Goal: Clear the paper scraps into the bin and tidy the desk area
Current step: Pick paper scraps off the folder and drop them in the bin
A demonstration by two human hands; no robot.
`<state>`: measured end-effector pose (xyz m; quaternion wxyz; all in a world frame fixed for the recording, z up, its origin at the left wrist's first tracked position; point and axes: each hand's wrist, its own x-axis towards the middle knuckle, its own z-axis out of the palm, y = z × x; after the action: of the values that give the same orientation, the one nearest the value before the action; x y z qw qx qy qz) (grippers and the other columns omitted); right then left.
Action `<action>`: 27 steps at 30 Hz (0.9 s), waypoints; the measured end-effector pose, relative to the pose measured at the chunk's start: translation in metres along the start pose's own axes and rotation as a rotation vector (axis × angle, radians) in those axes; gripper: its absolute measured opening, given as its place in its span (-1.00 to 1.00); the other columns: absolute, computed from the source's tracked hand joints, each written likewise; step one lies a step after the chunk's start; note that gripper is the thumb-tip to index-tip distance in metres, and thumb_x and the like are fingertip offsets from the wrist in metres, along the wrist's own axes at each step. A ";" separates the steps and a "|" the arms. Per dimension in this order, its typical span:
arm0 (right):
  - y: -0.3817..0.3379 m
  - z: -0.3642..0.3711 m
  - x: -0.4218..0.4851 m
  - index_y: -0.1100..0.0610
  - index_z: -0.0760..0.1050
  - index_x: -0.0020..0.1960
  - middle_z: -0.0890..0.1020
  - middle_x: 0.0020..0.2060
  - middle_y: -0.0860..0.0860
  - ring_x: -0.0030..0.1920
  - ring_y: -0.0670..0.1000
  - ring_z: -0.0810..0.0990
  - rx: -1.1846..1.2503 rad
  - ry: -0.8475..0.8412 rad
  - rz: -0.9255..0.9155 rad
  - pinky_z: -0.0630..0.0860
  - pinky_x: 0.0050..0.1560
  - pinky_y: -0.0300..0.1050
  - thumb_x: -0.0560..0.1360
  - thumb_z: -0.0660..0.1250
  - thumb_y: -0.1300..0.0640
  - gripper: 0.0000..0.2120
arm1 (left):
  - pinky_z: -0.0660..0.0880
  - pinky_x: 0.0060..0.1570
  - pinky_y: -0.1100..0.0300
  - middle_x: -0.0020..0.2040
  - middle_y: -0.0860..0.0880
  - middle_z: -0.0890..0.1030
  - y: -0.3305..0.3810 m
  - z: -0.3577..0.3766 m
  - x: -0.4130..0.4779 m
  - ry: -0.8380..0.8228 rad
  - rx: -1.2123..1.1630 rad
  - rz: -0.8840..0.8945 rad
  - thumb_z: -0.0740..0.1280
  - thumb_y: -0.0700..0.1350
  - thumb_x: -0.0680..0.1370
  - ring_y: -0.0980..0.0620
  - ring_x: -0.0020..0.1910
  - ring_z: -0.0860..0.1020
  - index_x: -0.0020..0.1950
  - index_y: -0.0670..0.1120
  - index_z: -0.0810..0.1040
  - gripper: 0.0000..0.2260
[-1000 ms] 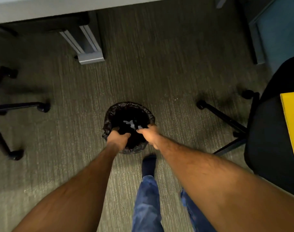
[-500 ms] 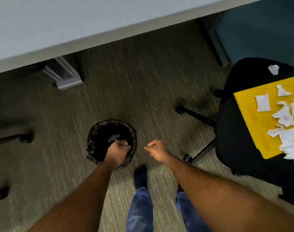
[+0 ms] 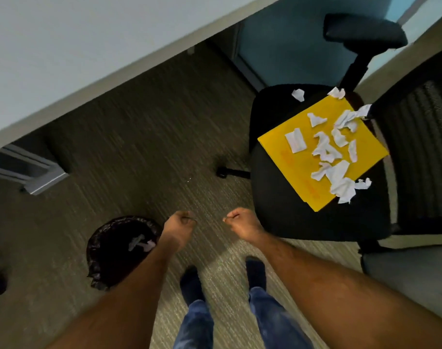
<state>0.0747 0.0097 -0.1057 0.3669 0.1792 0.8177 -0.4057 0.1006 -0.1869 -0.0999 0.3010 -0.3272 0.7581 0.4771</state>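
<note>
A small round bin [image 3: 102, 253] with a black liner stands on the carpet at lower left, with a few white paper scraps [image 3: 141, 243] inside. Several torn white paper scraps [image 3: 334, 153] lie on a yellow folder [image 3: 277, 141] resting on a black office chair seat [image 3: 285, 212] at right. My left hand [image 3: 179, 224] is a closed fist just right of the bin rim. My right hand [image 3: 241, 222] is a closed fist near the chair seat's front left corner. Nothing shows in either hand.
A pale desk top [image 3: 63, 51] runs across the upper left, its metal leg foot [image 3: 36, 180] on the carpet. The chair's armrest [image 3: 363, 31] and mesh back [image 3: 426, 152] are at right, a caster leg [image 3: 230, 172] sticks out. My feet [image 3: 192, 280] stand below.
Both hands have come away from the bin and risen; the left one left the rim. My view has swung right, bringing the chair and yellow folder with scraps into sight.
</note>
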 end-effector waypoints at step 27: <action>0.076 -0.253 -0.024 0.17 0.47 0.17 0.52 0.13 0.15 0.13 0.19 0.52 -0.891 0.270 -0.276 0.44 0.04 0.03 0.52 0.22 0.10 -0.74 | 0.48 0.02 0.17 0.14 -0.09 0.63 0.154 0.135 -0.026 -0.183 0.353 0.253 0.41 -0.13 0.51 0.02 0.06 0.59 0.29 -0.09 0.52 -0.66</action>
<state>0.0210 0.2570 -0.0265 0.2412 -0.0545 0.9683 -0.0342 0.0153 -0.0061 -0.0486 0.3586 -0.1273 0.8344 0.3987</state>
